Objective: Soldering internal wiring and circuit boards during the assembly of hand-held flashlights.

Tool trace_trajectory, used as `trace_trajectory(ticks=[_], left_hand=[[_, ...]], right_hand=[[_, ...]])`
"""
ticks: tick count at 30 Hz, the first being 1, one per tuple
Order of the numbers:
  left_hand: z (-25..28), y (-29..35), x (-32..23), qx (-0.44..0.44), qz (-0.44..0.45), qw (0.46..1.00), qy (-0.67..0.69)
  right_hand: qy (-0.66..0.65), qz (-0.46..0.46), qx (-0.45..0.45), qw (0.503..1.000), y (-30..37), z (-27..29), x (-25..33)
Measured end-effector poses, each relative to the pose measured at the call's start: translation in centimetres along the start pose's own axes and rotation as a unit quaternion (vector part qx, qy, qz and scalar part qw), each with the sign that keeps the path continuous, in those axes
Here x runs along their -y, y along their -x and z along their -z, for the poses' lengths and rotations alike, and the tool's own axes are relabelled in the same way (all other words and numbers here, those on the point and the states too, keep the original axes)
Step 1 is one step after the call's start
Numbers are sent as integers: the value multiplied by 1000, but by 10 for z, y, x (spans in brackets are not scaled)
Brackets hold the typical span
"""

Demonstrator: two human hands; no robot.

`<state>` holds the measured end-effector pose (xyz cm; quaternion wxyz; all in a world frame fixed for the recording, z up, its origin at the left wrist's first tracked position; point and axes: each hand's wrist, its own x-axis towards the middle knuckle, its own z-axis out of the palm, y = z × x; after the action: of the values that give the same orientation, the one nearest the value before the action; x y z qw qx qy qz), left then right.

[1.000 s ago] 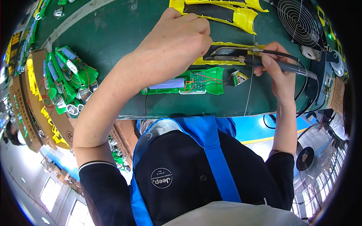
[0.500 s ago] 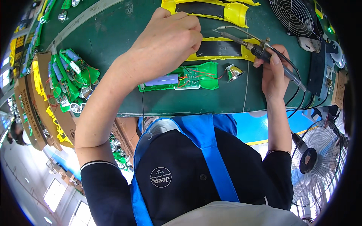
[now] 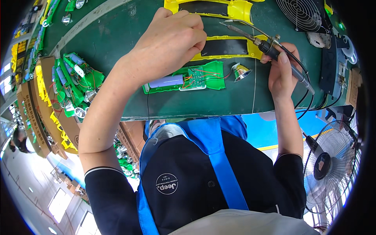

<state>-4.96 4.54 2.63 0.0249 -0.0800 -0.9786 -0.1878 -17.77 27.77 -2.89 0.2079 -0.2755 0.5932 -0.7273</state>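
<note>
My right hand grips a soldering iron, its thin metal tip pointing left and a guide tube running along it. My left hand is closed above the left end of a yellow casing half with a black strip inside. Whatever its fingers pinch is hidden. Below them lies a green casing half holding a purple battery cell and a green circuit board with red and yellow wires. A lamp reflector sits beside it, joined by wires.
Another yellow casing half lies at the far side. Wired green casings are heaped at the left beside cardboard boxes. A round fan grille and a dark box stand right. A standing fan is low right.
The soldering iron and my right hand have shifted slightly up and left in the picture. My left hand stays closed in nearly the same place; the whole scene has moved slightly.
</note>
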Motion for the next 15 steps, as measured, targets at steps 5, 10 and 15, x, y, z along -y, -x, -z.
trace_trajectory(ticks=[5, 10, 15], left_hand=[[13, -6, -10, 2, -33, 999, -15], [7, 12, -29, -43, -17, 999, 1], [-13, 19, -35, -68, -9, 997, 18]], right_hand=[[2, 7, 2, 1000, -2, 1, -1], [-24, 56, -46, 997, -4, 5, -8], [16, 128, -67, 989, -26, -3, -8]])
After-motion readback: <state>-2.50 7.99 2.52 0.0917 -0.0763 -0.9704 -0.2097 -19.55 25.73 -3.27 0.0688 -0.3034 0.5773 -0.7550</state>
